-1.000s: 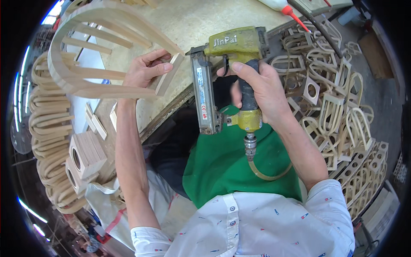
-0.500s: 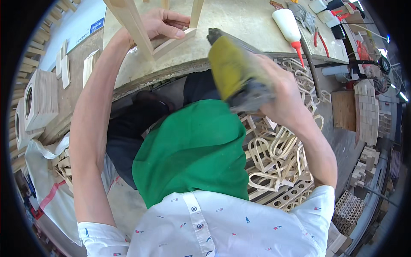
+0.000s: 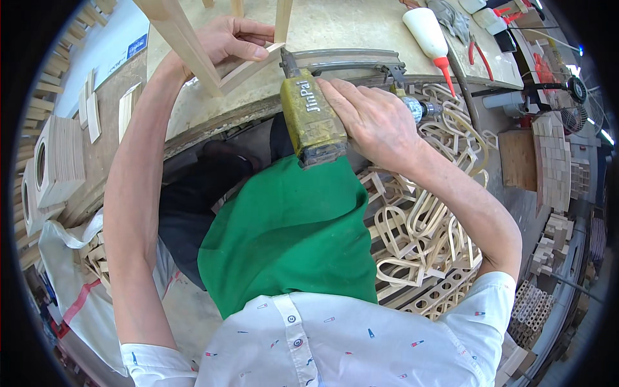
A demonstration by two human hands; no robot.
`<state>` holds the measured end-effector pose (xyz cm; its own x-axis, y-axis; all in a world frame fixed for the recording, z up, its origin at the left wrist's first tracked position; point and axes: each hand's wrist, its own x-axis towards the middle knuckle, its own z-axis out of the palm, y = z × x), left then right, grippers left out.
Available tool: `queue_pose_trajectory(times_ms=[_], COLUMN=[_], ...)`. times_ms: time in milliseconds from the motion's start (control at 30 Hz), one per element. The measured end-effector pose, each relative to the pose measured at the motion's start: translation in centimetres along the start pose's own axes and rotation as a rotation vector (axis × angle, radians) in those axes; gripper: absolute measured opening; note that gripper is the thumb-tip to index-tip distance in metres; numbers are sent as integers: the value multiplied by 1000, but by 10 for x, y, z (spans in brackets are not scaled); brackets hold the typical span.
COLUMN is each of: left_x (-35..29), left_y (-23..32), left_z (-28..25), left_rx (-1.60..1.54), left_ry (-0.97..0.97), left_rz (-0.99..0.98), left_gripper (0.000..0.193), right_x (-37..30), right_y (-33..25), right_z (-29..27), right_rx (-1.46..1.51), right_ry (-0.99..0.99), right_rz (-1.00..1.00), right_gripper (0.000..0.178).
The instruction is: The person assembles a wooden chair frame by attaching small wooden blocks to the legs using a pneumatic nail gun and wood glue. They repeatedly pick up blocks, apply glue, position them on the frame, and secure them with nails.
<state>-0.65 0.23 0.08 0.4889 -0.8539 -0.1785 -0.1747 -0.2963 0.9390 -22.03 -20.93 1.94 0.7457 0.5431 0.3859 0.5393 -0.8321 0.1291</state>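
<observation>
A pale wooden frame (image 3: pixel 184 48) of slim bars stands on the workbench at the upper left. My left hand (image 3: pixel 225 44) is closed round its low crossbar (image 3: pixel 251 69), thumb on the near side. In my right hand (image 3: pixel 374 119) is a yellow pneumatic nail gun (image 3: pixel 311 122), its grip wrapped by my fingers. The gun's nose meets or nearly meets the corner where the crossbar joins an upright; contact is hard to make out. Its long metal magazine (image 3: pixel 348 58) points right over the bench, and an air hose fitting (image 3: pixel 416 108) shows behind my hand.
On the bench (image 3: pixel 361 26) lie a white glue bottle (image 3: pixel 427 32) with a red nozzle, red-handled pliers (image 3: pixel 480 58) and a grey cloth (image 3: pixel 451 19). Many curved wooden pieces (image 3: pixel 412 238) are heaped below right. Stacked wooden panels with round holes (image 3: pixel 61 161) stand left.
The nail gun has swung left and turned, its nose now at the frame's corner and its magazine in view. My left hand and the frame have shifted slightly left in the picture.
</observation>
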Motion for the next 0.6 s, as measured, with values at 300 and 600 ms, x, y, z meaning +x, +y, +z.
queue_pose_trajectory(times_ms=[300,600], left_x=[-4,-4], left_y=[5,9], left_z=[4,5], left_rx=[-18,20], left_ry=[24,35], left_rz=[-20,-24], left_gripper=[55,53], right_x=[-1,0], right_y=[-1,-6], right_z=[5,3], right_rx=[-7,-19], right_ry=[-8,-61], right_rz=[10,29], right_gripper=[48,46])
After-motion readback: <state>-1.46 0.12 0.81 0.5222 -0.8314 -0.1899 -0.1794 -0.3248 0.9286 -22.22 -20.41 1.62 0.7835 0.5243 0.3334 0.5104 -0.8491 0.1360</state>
